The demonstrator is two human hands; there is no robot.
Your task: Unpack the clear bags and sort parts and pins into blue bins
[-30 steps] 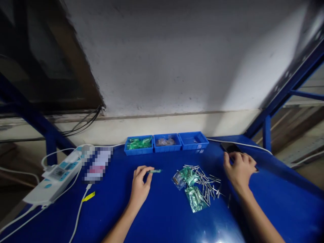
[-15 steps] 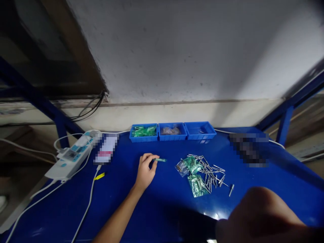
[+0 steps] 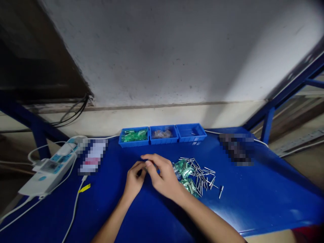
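Observation:
Over the blue table (image 3: 121, 216), my left hand (image 3: 135, 179) and my right hand (image 3: 164, 173) meet fingertip to fingertip. My left hand is closed in a pinch; the small green plastic bag it held a moment ago is now hidden by the fingers. Thumb and forefinger of my right hand close in at the same spot, and what they grip cannot be made out. Just right of my right hand lie green plastic bags (image 3: 184, 168) with metal pieces inside, partly covered by that hand. Beside them spreads a loose pile of blind rivets (image 3: 201, 177).
Three blue bins stand at the back: one with green bags (image 3: 134, 135), one with clear bags (image 3: 162, 134), one with a few small pieces (image 3: 193, 133). A power strip (image 3: 53, 168) and a phone (image 3: 93, 157) are left, a dark blurred object (image 3: 236, 150) right. One rivet (image 3: 221, 191) lies apart.
My right hand has come from the lower right to meet my left hand. The green bag has gone out of sight between the fingers. The whole view has shifted slightly.

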